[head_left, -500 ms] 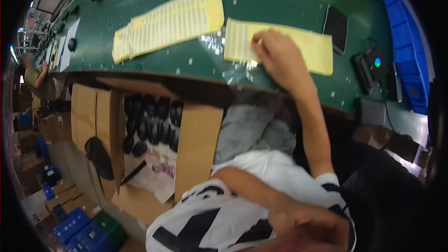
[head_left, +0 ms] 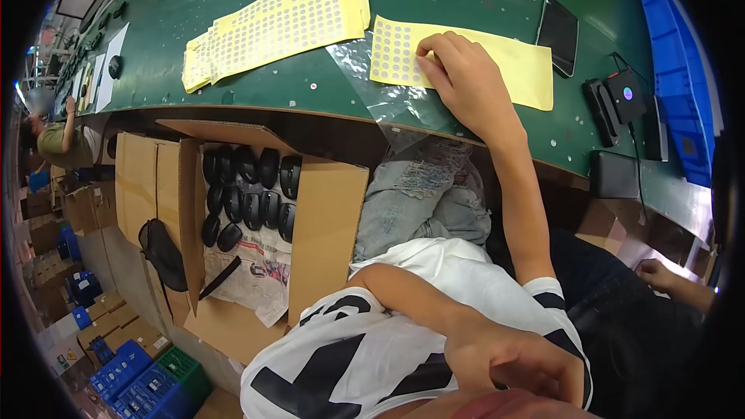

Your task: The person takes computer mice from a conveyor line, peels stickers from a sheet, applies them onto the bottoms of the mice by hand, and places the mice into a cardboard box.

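Observation:
My right hand (head_left: pixel 467 77) is over a yellow sticker sheet (head_left: pixel 516 77) on the green bench, thumb and index finger bent in a pinch at its last column of small round silver stickers (head_left: pixel 394 50). Anything in that pinch is too small to make out. A clear plastic bag (head_left: pixel 396 105) lies partly under the sheet and hangs over the bench edge. To the left is a stack of similar sticker sheets (head_left: pixel 283 25), full of round stickers. My left hand (head_left: pixel 512 357) is raised close to my chin, fingers curved and apart from the thumb, with nothing visible in it.
A smartphone (head_left: pixel 557 35), a black device (head_left: pixel 621 101) with a cable and a blue bin (head_left: pixel 677 70) are on the right. Below the bench, an open carton (head_left: pixel 330 233) holds several black computer mice (head_left: pixel 252 209). One person (head_left: pixel 66 140) is at far left; another person's hand (head_left: pixel 658 273) shows at right.
The view has shifted slightly and become sharper. My right hand stays at the stickers, and my left stays near my chin. Another person's hand has come into view at the right.

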A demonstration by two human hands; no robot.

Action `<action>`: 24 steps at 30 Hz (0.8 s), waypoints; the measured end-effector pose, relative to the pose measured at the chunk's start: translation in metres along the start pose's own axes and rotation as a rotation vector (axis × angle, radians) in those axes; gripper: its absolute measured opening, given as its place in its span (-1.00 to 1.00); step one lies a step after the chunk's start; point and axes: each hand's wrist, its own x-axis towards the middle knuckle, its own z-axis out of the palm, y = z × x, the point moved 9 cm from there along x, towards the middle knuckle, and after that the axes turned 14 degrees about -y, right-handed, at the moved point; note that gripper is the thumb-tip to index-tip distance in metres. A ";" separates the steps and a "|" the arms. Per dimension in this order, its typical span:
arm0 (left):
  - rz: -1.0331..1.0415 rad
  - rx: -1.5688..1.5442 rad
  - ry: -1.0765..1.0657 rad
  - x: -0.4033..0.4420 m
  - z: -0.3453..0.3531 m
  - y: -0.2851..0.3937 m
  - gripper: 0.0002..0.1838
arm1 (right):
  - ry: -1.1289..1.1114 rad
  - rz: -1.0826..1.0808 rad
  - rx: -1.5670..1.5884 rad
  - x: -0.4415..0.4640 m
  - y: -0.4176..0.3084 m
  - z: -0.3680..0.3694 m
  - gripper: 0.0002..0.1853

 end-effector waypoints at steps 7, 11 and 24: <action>-0.048 -0.010 0.045 -0.001 0.003 0.001 -0.16 | -0.008 0.012 -0.001 0.002 0.001 0.003 -0.90; -0.049 -0.019 0.027 -0.001 0.003 -0.001 -0.18 | -0.001 0.014 0.000 0.004 0.001 0.001 -0.90; -0.044 0.034 -0.058 -0.005 0.010 0.002 -0.27 | 0.059 -0.034 -0.029 0.002 0.001 -0.001 -0.88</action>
